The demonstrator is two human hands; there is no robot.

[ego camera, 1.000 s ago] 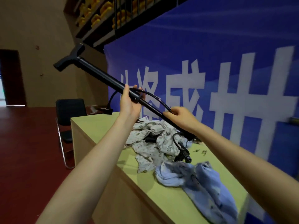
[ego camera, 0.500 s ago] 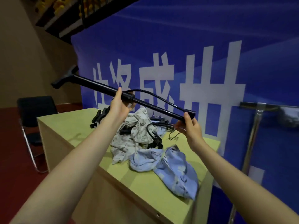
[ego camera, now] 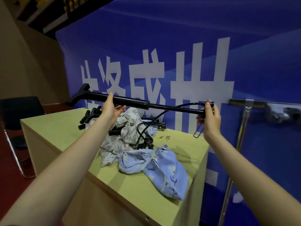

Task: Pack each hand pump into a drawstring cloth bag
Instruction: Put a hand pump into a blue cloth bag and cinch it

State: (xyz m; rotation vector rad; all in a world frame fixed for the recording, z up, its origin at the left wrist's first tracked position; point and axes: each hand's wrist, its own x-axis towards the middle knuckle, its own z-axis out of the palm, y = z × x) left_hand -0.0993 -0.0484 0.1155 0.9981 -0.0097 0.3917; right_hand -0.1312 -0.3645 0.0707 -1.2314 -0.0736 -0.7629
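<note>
Above the table [ego camera: 68, 128], in the head view, the pump [ego camera: 130, 102] hangs level between both hands. The risk: its hose [ego camera: 164, 111] trails down into the tangle by the pale bag [ego camera: 125, 128], so pulling away could drag that heap along. The left hand [ego camera: 110, 110] cradles the barrel from below, fingers loosely curled. The right hand [ego camera: 210, 118] pinches the foot end, a wire loop dangling under it. The blue bag [ego camera: 162, 168] lies beneath, well apart from the pump.
</note>
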